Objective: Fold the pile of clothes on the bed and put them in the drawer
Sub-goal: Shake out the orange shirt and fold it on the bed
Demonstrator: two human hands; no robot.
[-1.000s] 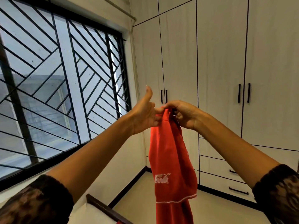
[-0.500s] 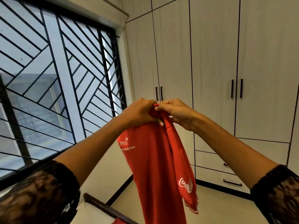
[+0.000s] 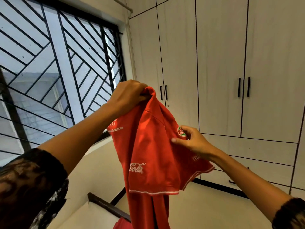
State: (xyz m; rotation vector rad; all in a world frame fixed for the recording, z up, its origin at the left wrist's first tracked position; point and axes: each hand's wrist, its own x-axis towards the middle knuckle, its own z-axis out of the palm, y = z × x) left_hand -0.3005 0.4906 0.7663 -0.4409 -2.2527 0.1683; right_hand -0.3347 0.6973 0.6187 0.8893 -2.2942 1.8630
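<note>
White wardrobe point(image 3: 221, 63) fills the right side, closed drawers point(image 3: 247, 149) along its base; black-barred window point(image 3: 57, 63) on the left. Red Coca-Cola polo shirt point(image 3: 148, 146) hangs in mid-air before the wardrobe, above the bed corner point(image 3: 92, 217). Left hand point(image 3: 127, 95), raised, fist clenched round shirt's top edge. Right hand point(image 3: 191, 141), lower, thumb and fingers pinching fabric at green logo patch.

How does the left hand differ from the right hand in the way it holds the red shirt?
The left hand is higher, the right hand lower. The left hand bunches the top of the red shirt in curled fingers; the right hand pinches the fabric by a round logo. Both grip the same shirt.
</note>
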